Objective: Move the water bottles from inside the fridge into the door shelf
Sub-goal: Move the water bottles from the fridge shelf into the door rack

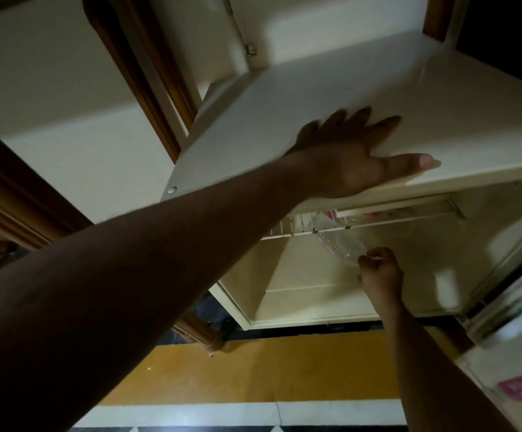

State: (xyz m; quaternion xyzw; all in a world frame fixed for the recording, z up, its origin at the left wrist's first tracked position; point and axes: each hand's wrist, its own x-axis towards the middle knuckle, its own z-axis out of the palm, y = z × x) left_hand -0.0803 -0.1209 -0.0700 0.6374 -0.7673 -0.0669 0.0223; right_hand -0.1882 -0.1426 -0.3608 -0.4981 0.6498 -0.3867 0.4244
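A small cream fridge (331, 101) stands open below me. My left hand (356, 154) lies flat on its top near the front edge, fingers spread, holding nothing. Inside the cavity my right hand (381, 272) is closed around one end of a clear plastic water bottle (337, 241). The bottle tilts up and to the left, its far end by the white wire shelf (287, 232). The open fridge door (502, 366) shows at the right edge; its shelf is blurred and mostly out of frame.
Something pink lies on the wire shelf (375, 213) behind the bottle. A pink sticker (518, 389) marks the door. Brown wooden furniture frames (141, 73) stand to the left. The floor below is yellow, with white and black tiles.
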